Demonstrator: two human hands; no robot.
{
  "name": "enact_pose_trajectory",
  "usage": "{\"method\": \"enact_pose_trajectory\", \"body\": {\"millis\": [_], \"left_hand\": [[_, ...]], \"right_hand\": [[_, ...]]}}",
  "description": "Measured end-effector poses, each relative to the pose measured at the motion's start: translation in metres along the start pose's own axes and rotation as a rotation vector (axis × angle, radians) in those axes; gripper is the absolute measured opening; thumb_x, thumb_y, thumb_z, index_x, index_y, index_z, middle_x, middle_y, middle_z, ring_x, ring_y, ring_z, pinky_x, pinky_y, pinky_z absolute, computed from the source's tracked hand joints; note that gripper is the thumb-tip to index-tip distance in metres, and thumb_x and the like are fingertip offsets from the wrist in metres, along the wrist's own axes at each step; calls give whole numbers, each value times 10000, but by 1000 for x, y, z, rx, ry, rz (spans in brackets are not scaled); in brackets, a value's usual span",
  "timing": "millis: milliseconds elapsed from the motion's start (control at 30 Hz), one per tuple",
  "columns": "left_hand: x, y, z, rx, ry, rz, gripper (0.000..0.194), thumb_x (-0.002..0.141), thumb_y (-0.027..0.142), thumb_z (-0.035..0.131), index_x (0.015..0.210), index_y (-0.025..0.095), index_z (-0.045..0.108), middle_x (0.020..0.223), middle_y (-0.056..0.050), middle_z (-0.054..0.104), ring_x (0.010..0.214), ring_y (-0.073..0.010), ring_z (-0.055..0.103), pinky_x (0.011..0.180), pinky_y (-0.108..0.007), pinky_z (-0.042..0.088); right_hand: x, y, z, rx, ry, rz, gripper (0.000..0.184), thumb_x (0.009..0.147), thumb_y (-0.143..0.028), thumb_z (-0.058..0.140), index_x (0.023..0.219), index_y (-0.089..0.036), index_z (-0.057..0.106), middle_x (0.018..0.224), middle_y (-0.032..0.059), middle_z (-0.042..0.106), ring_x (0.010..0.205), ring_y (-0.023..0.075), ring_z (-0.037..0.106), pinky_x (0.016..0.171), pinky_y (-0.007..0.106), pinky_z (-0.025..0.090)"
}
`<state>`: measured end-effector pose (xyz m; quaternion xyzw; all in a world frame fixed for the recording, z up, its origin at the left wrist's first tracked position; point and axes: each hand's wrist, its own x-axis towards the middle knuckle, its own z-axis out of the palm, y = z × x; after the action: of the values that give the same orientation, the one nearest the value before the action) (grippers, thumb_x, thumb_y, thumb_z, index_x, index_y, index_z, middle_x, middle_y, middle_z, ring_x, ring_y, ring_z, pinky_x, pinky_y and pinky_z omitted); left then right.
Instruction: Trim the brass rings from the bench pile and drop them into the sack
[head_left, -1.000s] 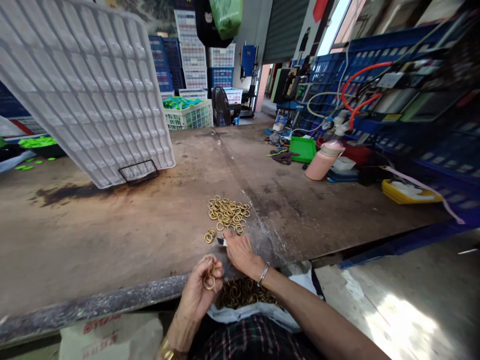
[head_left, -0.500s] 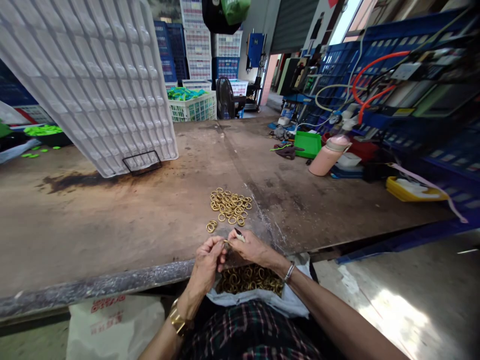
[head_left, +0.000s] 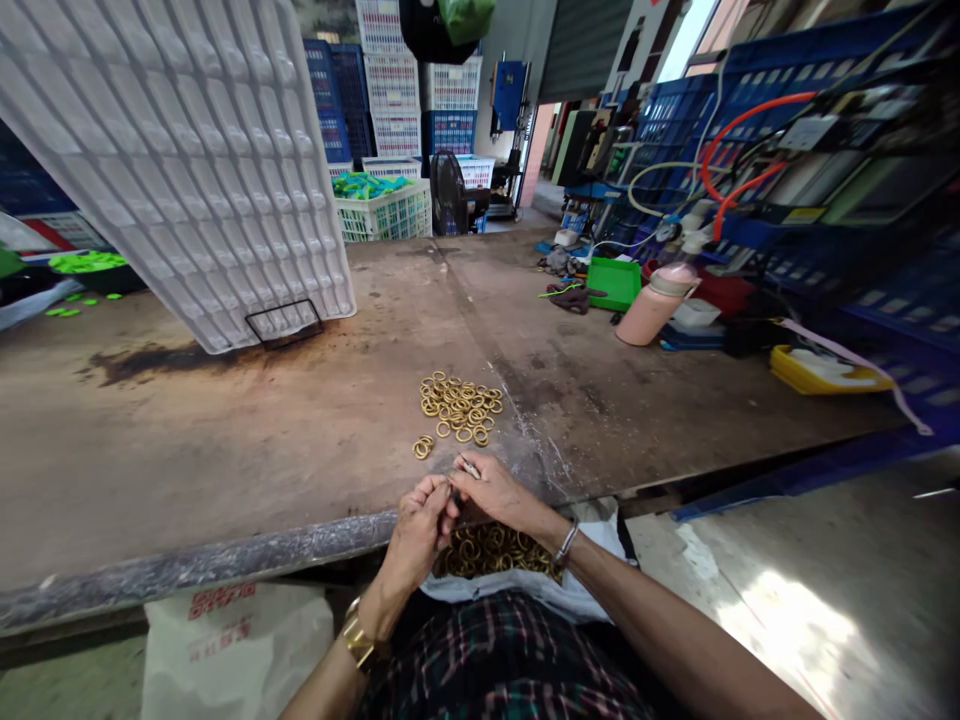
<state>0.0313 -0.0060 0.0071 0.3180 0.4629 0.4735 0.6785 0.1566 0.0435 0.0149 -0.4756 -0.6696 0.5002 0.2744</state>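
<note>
Close together at the table's front edge, my two hands meet fingertip to fingertip. My left hand (head_left: 420, 520) is closed in a pinch on a brass-coloured ring, now mostly covered by the fingers. My right hand (head_left: 499, 492) is closed around a small tool with a pale handle (head_left: 470, 468); its kind is unclear. Just beyond the hands lies a pile of brass-coloured rings (head_left: 461, 405), with a small cluster of rings (head_left: 423, 448) to its left. Below my hands, an open white bag (head_left: 517, 588) in my lap holds many more loose rings (head_left: 499, 550).
A ribbed translucent plastic tray (head_left: 225, 180) leans over a black wire stand (head_left: 283, 325) on the wooden table (head_left: 187, 440). Rightward stand a pink bottle (head_left: 651, 308), a green bin (head_left: 613, 284) and a yellow tray (head_left: 825, 378). A printed bag (head_left: 240, 650) hangs below the table edge.
My right hand has turned slightly and shifted left, so the tool's dark tip shows less. The ring between my fingertips has become mostly hidden. The ring piles look the same.
</note>
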Motion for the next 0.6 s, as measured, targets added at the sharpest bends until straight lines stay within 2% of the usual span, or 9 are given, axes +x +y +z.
{"method": "enact_pose_trajectory", "body": {"millis": [133,200,267,400,600], "left_hand": [[-1,0,0,-27,-11,25,272,728,421,563,675,164,494,511,67,409,377,-33,254,343,-150,175],[-2,-1,0,-11,7,44,269,743,418,548,669,168,481,472,78,374,371,-37,237,347,-154,173],[-2,-2,-2,2,28,60,268,754,419,536,673,173,468,456,86,351,371,-41,231,353,-158,174],[-1,-3,-4,55,49,87,291,769,440,516,668,173,457,463,87,332,383,-43,228,367,-166,173],[0,-4,-6,165,87,129,324,767,476,499,650,177,456,456,88,319,389,-52,239,388,-185,189]], "right_hand": [[1,1,-1,-34,10,-41,221,804,-250,401,613,-169,476,566,-31,511,549,87,446,543,200,316],[0,2,-1,-146,82,-43,237,823,-232,375,626,-167,490,576,-16,522,554,93,447,553,208,307],[-2,4,-1,-331,95,-56,200,824,-205,379,687,-166,520,586,-10,528,540,95,425,539,215,272],[-10,5,1,-677,-32,-103,137,783,-145,418,805,-168,551,639,13,566,560,108,435,539,238,222],[-13,1,7,-849,-107,-89,197,786,-150,398,928,-159,534,773,71,622,674,151,532,592,249,265]]}}
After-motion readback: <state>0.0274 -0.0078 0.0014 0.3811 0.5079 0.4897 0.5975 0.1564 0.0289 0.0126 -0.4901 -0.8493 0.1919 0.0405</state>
